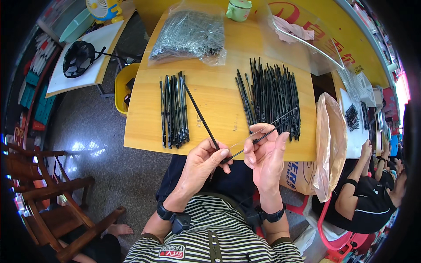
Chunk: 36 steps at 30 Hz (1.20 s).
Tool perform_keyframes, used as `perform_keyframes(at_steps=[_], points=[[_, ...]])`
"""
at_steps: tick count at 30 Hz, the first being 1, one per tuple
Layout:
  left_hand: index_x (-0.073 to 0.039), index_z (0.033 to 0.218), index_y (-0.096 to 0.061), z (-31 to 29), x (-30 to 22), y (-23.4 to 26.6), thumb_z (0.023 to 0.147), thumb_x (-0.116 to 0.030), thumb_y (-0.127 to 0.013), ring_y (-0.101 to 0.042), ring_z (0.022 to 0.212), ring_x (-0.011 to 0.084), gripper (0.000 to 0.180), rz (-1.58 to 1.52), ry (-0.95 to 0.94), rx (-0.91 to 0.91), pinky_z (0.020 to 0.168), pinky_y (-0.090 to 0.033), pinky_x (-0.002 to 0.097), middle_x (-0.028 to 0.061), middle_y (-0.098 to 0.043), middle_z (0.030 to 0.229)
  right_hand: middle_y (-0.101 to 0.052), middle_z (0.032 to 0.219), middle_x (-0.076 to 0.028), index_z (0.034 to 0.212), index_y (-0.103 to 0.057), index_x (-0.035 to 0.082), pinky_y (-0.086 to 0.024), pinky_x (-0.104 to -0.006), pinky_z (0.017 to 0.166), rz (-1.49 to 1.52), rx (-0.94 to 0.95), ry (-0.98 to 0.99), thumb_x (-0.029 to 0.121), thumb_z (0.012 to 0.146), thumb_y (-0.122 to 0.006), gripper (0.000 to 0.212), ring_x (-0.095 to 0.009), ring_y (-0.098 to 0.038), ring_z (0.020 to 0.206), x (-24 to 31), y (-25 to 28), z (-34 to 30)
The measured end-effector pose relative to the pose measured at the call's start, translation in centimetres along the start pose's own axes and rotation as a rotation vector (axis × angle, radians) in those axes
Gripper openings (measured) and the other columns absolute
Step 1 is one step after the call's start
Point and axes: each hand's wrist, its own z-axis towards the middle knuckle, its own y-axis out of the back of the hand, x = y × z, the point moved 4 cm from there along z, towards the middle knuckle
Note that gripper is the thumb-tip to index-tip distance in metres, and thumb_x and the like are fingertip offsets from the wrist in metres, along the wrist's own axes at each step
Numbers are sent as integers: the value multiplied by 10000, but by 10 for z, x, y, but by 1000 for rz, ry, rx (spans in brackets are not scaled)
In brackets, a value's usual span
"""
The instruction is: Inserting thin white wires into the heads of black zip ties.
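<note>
My left hand (204, 160) pinches a thin black rod (199, 114) that slants up and away to the left. A second thin black rod (272, 130) runs from the left fingertips up to the right, through the curled fingers of my right hand (268, 153). Whether the two rods are joined at the left fingers, I cannot tell. A fine, pale strand shows alongside the second rod. On the table beyond my hands lie a smaller bundle of black rods (174, 111) at the left and a larger pile of black rods (276, 96) at the right.
The wooden table (210, 94) bears a clear plastic bag of sticks (188, 35) and a green lidded cup (239, 9). An open tan bag (330, 144) hangs by its right edge. A yellow bin (125, 87) stands left; another person's arm (357, 175) is at right.
</note>
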Motion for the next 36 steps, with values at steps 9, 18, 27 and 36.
perform_keyframes(at_steps=[9,18,27,36], points=[[-32,962,-517,-1,-2,1,898,-148,-545,-557,688,116,135,-54,60,60,522,-419,195,45,-545,847,-532,895,-75,1062,-489,-5,-456,-194,484,-210,52,22,193,954,-432,233,-84,-529,599,7,1,1],[-54,942,-514,-1,0,1,903,-215,-555,-505,628,55,170,81,74,66,528,-387,167,11,-540,763,-538,936,-83,1070,-478,-15,-497,-221,584,-256,96,-42,131,936,-463,199,-98,-563,683,9,-3,-1],[-17,950,-508,4,-15,-19,919,-169,-525,-485,652,31,156,209,-26,76,572,-391,173,-10,-532,755,-567,795,-56,1015,-502,-15,-487,-210,561,-252,103,-68,145,927,-495,183,-94,-563,672,0,3,2],[-16,924,-520,9,-6,-11,885,-154,-586,-350,623,2,158,299,-157,-40,543,-303,160,-64,-435,691,-561,830,-48,986,-508,-10,-493,-222,613,-308,17,-6,119,900,-539,157,-91,-568,684,7,-1,4]])
